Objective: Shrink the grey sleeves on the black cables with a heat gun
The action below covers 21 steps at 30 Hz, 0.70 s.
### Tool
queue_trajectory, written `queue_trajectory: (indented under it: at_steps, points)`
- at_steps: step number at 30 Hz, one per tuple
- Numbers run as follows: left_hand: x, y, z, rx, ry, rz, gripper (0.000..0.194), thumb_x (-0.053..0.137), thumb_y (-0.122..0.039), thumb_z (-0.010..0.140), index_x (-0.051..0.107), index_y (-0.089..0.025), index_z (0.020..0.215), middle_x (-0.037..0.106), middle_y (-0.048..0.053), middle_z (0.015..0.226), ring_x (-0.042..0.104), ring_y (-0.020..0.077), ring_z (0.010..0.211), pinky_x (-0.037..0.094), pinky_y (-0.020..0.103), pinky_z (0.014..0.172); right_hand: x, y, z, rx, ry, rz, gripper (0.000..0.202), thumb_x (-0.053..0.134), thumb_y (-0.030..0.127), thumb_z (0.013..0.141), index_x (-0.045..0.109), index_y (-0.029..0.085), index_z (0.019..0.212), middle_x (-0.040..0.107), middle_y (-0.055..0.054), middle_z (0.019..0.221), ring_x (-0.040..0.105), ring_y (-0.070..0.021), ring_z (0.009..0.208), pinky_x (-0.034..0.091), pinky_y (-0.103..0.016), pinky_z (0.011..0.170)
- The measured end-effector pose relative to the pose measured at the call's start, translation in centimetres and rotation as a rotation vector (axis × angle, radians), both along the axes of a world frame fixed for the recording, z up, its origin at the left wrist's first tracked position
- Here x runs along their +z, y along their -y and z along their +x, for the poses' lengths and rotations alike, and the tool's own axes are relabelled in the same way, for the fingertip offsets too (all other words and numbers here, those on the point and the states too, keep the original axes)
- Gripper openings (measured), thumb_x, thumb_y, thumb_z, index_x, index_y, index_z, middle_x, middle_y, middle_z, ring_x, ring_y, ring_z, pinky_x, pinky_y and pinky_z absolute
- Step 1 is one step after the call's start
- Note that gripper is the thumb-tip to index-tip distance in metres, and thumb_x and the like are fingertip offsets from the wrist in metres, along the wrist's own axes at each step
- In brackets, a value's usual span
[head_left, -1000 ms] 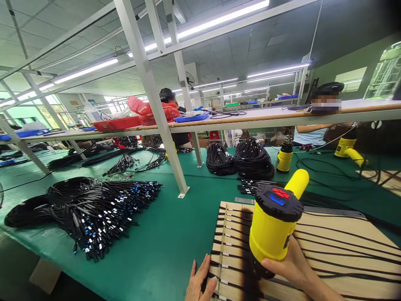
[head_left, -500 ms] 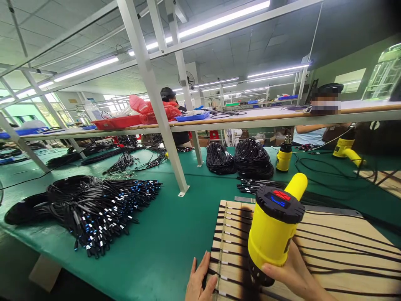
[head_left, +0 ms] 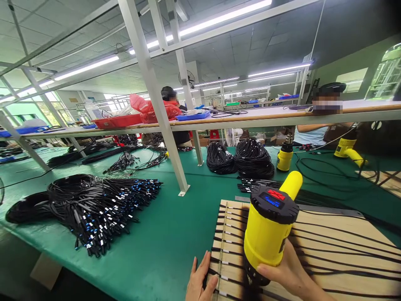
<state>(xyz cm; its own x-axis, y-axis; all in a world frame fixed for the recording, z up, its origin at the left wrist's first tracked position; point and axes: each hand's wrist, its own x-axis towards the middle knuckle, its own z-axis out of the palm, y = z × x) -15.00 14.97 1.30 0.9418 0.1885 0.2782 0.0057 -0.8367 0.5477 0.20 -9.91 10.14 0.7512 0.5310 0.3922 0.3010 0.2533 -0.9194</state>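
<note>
Taking clock directions from the middle of the view, a yellow cylindrical heat gun with a black ribbed end cap (head_left: 267, 234) stands out between four and five o'clock, above a flat pale wooden board (head_left: 351, 225). The person's right hand (head_left: 288, 269) grips its barrel near the bottom, the thumb in front and the other fingers mostly hidden behind. The gun's black lower end points down at a dark scorched band (head_left: 243, 213) on the board; whether it touches cannot be told. Thin black cables (head_left: 341, 273) run across the board toward three o'clock, their white-banded ends lined up along its left edge.

At six o'clock, the left hand (head_left: 200, 282) lies against that edge with its fingers parted, beside the black cable ends; whether the thumb presses one is unclear.

All this rests on a green-topped desk (head_left: 169, 234). A large bundle of black cables with blue and white tips (head_left: 103, 213) lies at eight o'clock. Toward three o'clock, two coils of black cable (head_left: 253, 159) sit near a second upright yellow heat gun (head_left: 285, 159); beyond is a co-worker's light-blue garment (head_left: 310, 136).
</note>
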Motion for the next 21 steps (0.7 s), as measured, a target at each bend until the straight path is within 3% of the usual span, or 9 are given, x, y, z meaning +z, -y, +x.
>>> queue_trajectory:
  at_steps: [7,11,21]
  points:
    - [-0.4,0.0,0.0,0.003,0.053,-0.019,0.053,0.042,-0.047,0.089,0.028,-0.033,0.139,0.043,0.004,0.136,0.044,0.0239,0.122,0.024,0.049,0.108,1.6,-0.9,-0.2,0.076,-0.053,0.094,0.044,0.074,0.037,0.06,0.055,0.024,0.097,0.066,-0.003,0.084,0.059,-0.0229,0.07,0.05,-0.036,0.064]
    - [-0.5,0.0,0.0,0.013,-0.035,-0.052,0.055,0.039,-0.049,0.089,0.024,-0.032,0.139,0.04,0.005,0.138,0.04,0.0258,0.126,0.02,0.056,0.107,1.5,-1.0,-0.3,0.101,-0.081,0.092,0.041,0.075,0.035,0.06,0.054,0.026,0.095,0.066,-0.002,0.082,0.06,-0.0233,0.069,0.05,-0.036,0.063]
    - [-0.4,-0.1,-0.1,0.015,-0.084,-0.063,0.056,0.037,-0.05,0.09,0.023,-0.03,0.14,0.036,0.006,0.14,0.037,0.0251,0.128,0.015,0.056,0.107,0.5,-1.0,-0.6,0.105,-0.114,0.05,0.038,0.073,0.032,0.06,0.054,0.025,0.092,0.067,-0.002,0.078,0.06,-0.0235,0.065,0.05,-0.037,0.06]
